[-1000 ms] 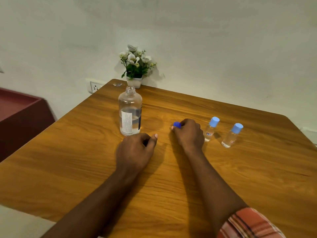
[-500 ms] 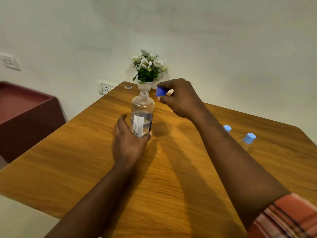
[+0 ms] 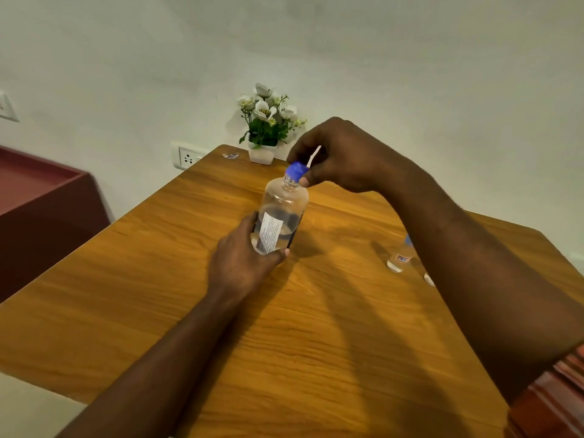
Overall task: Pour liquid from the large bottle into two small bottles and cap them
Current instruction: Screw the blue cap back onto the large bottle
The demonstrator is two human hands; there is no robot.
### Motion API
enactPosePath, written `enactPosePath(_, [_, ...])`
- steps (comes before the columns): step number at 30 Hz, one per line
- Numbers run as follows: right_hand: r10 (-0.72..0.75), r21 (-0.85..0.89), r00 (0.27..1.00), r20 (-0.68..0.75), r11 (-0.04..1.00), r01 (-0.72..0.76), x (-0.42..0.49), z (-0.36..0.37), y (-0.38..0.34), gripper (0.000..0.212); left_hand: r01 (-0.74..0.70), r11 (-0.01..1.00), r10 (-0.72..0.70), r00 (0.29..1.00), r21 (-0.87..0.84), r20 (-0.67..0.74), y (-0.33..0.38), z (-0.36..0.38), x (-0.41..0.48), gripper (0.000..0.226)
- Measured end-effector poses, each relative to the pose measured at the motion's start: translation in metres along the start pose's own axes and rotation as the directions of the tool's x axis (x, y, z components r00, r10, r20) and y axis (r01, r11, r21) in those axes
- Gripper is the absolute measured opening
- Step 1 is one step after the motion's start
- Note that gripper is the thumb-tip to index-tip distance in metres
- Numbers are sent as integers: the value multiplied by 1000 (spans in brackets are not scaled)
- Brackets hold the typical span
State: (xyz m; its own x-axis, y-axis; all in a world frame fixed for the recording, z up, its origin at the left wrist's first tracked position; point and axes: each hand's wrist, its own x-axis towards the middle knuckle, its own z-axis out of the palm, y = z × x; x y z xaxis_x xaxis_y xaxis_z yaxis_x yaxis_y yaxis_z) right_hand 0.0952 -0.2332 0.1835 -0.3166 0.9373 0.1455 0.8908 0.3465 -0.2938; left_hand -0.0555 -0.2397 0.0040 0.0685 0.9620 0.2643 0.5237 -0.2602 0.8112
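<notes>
Along the near edge of the bench point(image 3: 316, 358) both forearms reach in, with a striped sleeve point(image 3: 565, 393) cut off at the lower right corner. Further in, the left hand point(image 3: 243, 263) holds the large bottle point(image 3: 284, 213) upright on the wood, its fingers point(image 3: 246, 227) curled round the lower, labelled half. Clear liquid fills about the lower half of it. To the right, well apart from it, a small bottle point(image 3: 398, 258) stands mostly hidden behind the right forearm; a sliver of pale blue at its top suggests its cap is on. Of the second small bottle point(image 3: 429, 279) only the base edge shows. Above the large bottle the right hand point(image 3: 347, 156) comes down from over it, its fingers point(image 3: 308, 178) pinching the blue cap point(image 3: 297, 170) that sits on the neck. Whether that cap is coming off or going on cannot be told, nor how seated it is. How full the small bottles are is too hidden to read, so I cannot judge whether pouring is done or not yet begun. At the far corner stand a flower pot point(image 3: 262, 154) and a tiny unclear scrap point(image 3: 230, 155), with a wall socket point(image 3: 187, 158) beyond.
</notes>
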Motion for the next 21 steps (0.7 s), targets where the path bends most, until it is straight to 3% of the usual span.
enactPosePath(11, [18,12,999,44,1000,-19,-25,-9,8,40,-115,986,102,989,123,111,8,5,-6,86])
enactPosePath(15, [54,-82,998,24,995,-52,-22,-7,8,35,-124,977,104,987,172,121,11,6,-9,87])
enactPosePath(21, [143,-255,990,14,957,-135,-13,-2,-6,54,-94,983,72,987,157,141,12,7,-10,87])
